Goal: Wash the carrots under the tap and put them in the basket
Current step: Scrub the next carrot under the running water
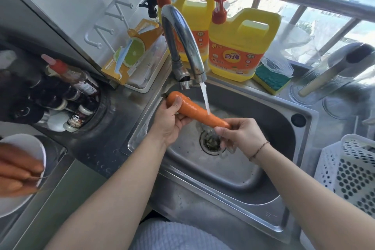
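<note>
An orange carrot [194, 109] is held slanted over the steel sink [239, 174], with water from the chrome tap [182, 44] running onto its middle. My left hand [172, 119] grips its thick end. My right hand [241, 134] pinches its thin tip above the drain. Several more carrots [18, 168] lie on a white plate [30, 142] at the far left. The white perforated basket [349, 170] stands at the right of the sink.
Two yellow detergent jugs [239, 46] and a sponge [271, 80] sit behind the sink by the window. A rack of dark bottles [67, 95] is at the left. A glass container [332, 79] stands at the back right.
</note>
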Tool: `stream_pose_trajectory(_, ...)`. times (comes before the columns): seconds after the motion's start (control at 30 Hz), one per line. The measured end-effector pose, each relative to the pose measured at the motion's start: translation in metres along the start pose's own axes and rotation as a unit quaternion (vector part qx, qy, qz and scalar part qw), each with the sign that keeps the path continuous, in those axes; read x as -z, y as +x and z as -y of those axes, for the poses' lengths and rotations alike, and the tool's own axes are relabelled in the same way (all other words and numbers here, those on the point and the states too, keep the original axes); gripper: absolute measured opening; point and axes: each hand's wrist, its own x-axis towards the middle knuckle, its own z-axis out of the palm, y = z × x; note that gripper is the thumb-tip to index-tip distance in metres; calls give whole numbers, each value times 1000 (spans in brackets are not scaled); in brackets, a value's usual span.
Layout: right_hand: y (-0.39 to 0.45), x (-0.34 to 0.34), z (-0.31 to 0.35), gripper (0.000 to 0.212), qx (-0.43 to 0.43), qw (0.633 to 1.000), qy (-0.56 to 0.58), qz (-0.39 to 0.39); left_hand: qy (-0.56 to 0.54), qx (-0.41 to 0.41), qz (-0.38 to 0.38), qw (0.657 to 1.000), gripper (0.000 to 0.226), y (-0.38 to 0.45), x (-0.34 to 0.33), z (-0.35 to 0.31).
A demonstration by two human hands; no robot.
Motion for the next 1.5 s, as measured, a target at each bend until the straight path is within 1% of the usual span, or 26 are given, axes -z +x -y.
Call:
stream_pose_trajectory(0.03,0,-1,4,8,-22,999,15,23,-3,-13,8,1000,22,-1,1,-1)
stream_pose_trajectory(0.13,3,-5,14,20,-74,984,142,78,-26,-33,35,999,27,-3,6,-6)
stream_pose_trajectory(0.2,6,-8,18,21,-57,977,194,74,-35,-35,46,998,33,-3,9,-12)
stream_pose_trajectory(0.3,7,-15,14,18,34,995,87,-24,-35,-35,39,998,52,-2,11,-17)
stream_pose_trajectory(0.37,7,-18,13,16,64,992,3,-107,-33,-38,22,999,62,-2,10,-16)
stream_pose_trajectory(0.4,9,-19,11,16,84,986,-31,-141,-35,-38,17,999,62,-2,10,-14)
stream_pose_trajectory(0.47,10,-19,6,14,145,965,-97,-198,-44,-31,11,998,50,-2,10,-10)
stream_pose_trajectory(0.57,11,-21,-2,12,258,907,-225,-245,-53,-20,21,998,27,-2,10,-5)
stream_pose_trajectory(0.6,12,-20,-1,11,241,917,-217,-234,-50,-20,24,998,26,-2,11,-4)
stream_pose_trajectory(0.63,13,-19,2,10,189,943,-186,-199,-44,-23,25,998,28,-1,13,-4)
stream_pose_trajectory(0.67,15,-15,4,11,120,969,-159,-144,-37,-25,27,999,31,-2,14,-5)
stream_pose_trajectory(0.73,17,-9,13,17,4,993,-116,-10,-27,-25,45,998,39,-3,14,-6)
stream_pose_trajectory(0.77,19,-8,17,20,-42,996,-64,47,-26,-23,60,998,42,-4,13,-7)
stream_pose_trajectory(0.83,17,-8,21,34,-134,980,61,130,-25,-10,91,995,44,-7,8,-8)
stream_pose_trajectory(0.9,18,-13,17,48,-172,968,102,153,-17,-10,109,994,44,-7,4,-9)
stream_pose_trajectory(0.97,18,-20,13,45,-116,989,16,93,-8,-21,96,995,43,-4,2,-11)
stream_pose_trajectory(1.03,19,-23,9,30,8,992,-122,-1,3,-36,68,997,47,1,1,-14)
stream_pose_trajectory(1.07,20,-23,7,23,74,981,-175,-33,6,-41,45,998,46,4,0,-15)
stream_pose_trajectory(1.1,19,-24,3,26,128,967,-213,-50,3,-44,18,999,41,7,-1,-16)
stream_pose_trajectory(1.17,19,-24,-4,40,195,943,-257,-83,-8,-41,-16,999,25,11,-4,-15)
stream_pose_trajectory(1.23,20,-24,-7,40,250,923,-268,-116,-18,-29,-28,999,17,10,-9,-13)
stream_pose_trajectory(1.27,21,-24,-8,39,273,912,-277,-129,-28,-20,-36,999,20,10,-13,-11)
stream_pose_trajectory(1.37,25,-24,-5,42,294,863,-373,-171,-29,26,-74,996,30,12,-21,-4)
stream_pose_trajectory(1.43,26,-25,3,45,229,815,-501,-179,-15,57,-111,992,39,14,-22,-1)
stream_pose_trajectory(1.47,27,-27,6,47,184,803,-544,-159,-7,62,-125,990,42,15,-22,0)
stream_pose_trajectory(1.5,28,-28,10,47,150,813,-546,-140,1,63,-133,989,44,15,-22,1)
